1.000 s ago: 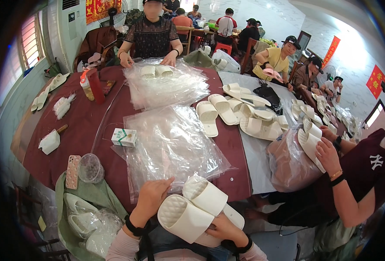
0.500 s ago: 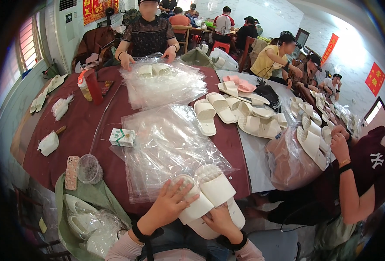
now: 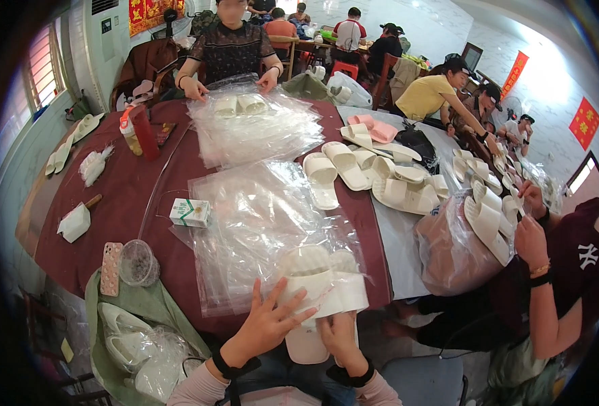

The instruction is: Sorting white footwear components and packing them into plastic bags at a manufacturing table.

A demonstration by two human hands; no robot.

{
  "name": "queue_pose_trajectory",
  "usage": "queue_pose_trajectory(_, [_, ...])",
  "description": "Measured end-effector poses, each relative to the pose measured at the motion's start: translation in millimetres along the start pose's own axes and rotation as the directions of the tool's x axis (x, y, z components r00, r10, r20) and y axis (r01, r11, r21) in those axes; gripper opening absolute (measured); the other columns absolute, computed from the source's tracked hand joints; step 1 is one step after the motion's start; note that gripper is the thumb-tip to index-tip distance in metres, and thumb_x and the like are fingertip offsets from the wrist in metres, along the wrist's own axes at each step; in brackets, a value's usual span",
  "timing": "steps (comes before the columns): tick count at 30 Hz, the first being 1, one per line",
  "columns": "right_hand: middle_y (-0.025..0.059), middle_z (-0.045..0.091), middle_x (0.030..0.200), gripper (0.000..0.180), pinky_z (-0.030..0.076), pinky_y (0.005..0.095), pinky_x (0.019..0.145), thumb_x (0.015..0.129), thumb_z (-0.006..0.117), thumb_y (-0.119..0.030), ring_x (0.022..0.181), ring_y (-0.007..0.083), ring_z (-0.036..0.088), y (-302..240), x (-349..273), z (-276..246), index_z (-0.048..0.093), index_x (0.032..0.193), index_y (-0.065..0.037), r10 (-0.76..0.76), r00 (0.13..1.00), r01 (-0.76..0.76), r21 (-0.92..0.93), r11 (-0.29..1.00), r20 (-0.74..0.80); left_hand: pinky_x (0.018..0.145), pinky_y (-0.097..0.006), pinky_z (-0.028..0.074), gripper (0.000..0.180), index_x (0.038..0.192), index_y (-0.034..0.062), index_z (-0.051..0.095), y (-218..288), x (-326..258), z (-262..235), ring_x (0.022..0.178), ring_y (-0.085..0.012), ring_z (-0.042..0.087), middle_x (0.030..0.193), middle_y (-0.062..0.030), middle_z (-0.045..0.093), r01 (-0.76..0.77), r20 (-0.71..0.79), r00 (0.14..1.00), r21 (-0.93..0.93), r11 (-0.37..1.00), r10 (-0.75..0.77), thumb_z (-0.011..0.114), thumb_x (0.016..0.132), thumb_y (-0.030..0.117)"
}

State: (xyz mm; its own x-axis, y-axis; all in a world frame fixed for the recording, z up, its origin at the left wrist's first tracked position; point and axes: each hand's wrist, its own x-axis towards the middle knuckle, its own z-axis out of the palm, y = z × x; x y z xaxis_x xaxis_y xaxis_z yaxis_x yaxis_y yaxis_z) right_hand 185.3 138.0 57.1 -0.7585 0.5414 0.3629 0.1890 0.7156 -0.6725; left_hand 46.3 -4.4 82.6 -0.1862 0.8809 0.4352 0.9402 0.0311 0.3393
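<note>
A pair of white slippers lies at the near edge of the stack of clear plastic bags, partly under the top bag's film. My left hand rests flat with spread fingers on the bag and the slippers' left side. My right hand grips the slippers' heel end from below. Both hands come in from the lower edge and wear dark wrist bands.
The round dark-red table holds a small white-green box, a phone, a clear cup, a red bottle and loose white slippers. People sit around; one on the right handles slippers.
The slippers went from held up in both hands to lying down flat at the bag stack's near edge, under clear film. My left hand spread out on top of them.
</note>
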Motion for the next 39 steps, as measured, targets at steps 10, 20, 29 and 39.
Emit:
queue_pose_trajectory(10, [0.0195,0.059,0.119,0.048,0.027,0.0517,0.103,0.080,0.066,-0.020,0.120,0.0378,0.049,7.0,-7.3,1.8,0.057,0.124,-0.004,-0.112,0.989,0.127,-0.155,0.980,0.100,0.113,-0.059,0.009,0.054,0.127,0.0278,0.058,-2.4,6.1,7.3,0.139,-0.0359,0.027,0.144,-0.0021,0.043,0.098,-0.060,0.991,-0.268,0.958,-0.118,0.066,0.078,0.005])
queue_pose_trajectory(20, [0.0210,0.061,0.116,0.039,0.029,0.0540,0.101,0.077,0.066,-0.020,0.115,0.0392,0.051,25.1,-12.9,11.0,0.063,0.113,-0.003,-0.020,0.991,0.036,-0.120,0.992,0.134,0.111,-0.064,0.002,0.048,0.128,0.0314,0.056,13.8,1.5,16.4,0.137,-0.0234,0.035,0.140,0.0042,0.049,-0.267,0.091,0.956,-0.115,0.957,0.278,0.060,0.083,0.016])
queue_pose_trajectory(29, [0.0206,0.057,0.120,0.041,0.029,0.0568,0.097,0.084,0.059,-0.023,0.113,0.0421,0.050,8.2,1.9,13.3,0.057,0.121,-0.006,-0.080,0.996,0.067,-0.279,0.958,-0.035,0.110,-0.064,-0.001,0.047,0.123,0.0404,0.060,9.8,5.0,13.9,0.140,-0.0435,0.018,0.147,-0.0059,0.040,-0.060,0.007,0.998,-0.256,0.965,0.064,0.067,0.082,0.018])
queue_pose_trajectory(39, [0.0250,0.056,0.120,0.045,0.031,0.0579,0.095,0.084,0.058,-0.027,0.110,0.0451,0.049,33.8,24.7,35.4,0.056,0.122,-0.003,-0.044,0.977,-0.007,-0.238,0.971,-0.208,0.113,-0.053,0.012,0.072,0.140,0.0155,0.039,-4.2,-16.1,39.2,0.142,-0.0414,0.015,0.151,-0.0270,0.020,0.090,-0.126,0.975,-0.532,0.842,-0.183,0.074,0.076,0.016])
